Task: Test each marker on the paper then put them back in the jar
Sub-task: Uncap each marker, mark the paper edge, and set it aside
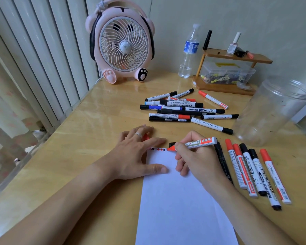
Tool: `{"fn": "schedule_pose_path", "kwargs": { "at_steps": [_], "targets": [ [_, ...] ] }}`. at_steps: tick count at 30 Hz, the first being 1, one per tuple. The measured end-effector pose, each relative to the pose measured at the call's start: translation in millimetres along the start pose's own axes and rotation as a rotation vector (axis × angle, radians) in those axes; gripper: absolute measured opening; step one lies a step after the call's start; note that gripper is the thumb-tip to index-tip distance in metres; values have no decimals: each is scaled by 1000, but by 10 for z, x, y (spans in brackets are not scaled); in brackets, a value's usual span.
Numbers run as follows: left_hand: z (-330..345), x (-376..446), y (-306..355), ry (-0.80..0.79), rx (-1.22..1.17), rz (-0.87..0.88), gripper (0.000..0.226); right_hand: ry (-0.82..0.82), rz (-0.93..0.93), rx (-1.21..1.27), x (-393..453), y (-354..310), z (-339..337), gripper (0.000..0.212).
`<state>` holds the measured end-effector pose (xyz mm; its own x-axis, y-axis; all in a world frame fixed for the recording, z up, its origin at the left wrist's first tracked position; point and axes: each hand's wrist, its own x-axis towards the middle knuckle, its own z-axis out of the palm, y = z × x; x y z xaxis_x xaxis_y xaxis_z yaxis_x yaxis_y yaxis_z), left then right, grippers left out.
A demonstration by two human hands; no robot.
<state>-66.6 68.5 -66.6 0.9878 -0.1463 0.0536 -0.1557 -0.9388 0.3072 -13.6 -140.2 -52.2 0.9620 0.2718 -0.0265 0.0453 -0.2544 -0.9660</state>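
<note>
Paper (180,200) pinned by flat left hand (138,156); right hand (198,161) grips red marker (194,144): keep strokes short, beside far-edge marks.

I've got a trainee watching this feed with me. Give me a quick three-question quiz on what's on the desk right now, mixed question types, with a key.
1. True or false: the clear jar already holds several markers.
2. Multiple choice: the right hand holds the red marker with its tip at
A. the top edge of the paper
B. the mouth of the jar
C. the pile of markers
3. Short answer: what does the left hand rest on?

Key
1. False; the jar looks empty.
2. A, beside a row of small test marks.
3. The top left corner of the paper, with a red cap under its fingers.
</note>
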Motion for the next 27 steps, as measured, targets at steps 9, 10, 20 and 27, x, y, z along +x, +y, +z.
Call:
{"fn": "schedule_pose_path", "kwargs": {
  "at_steps": [9, 10, 20, 27],
  "targets": [
    [-22, 2, 6, -13, -30, 3, 81, 9, -1, -15, 5, 12, 9, 13],
    [-26, 0, 7, -7, -41, 6, 79, 17, 2, -16, 7, 12, 8, 13],
    [-32, -13, 23, 26, -103, 28, 64, 17, -8, -31, 3, 0, 19, 11],
    [-24, -12, 6, 31, -110, 41, 60, 20, -11, -17, -2, 0, 22, 14]
  ]
}}
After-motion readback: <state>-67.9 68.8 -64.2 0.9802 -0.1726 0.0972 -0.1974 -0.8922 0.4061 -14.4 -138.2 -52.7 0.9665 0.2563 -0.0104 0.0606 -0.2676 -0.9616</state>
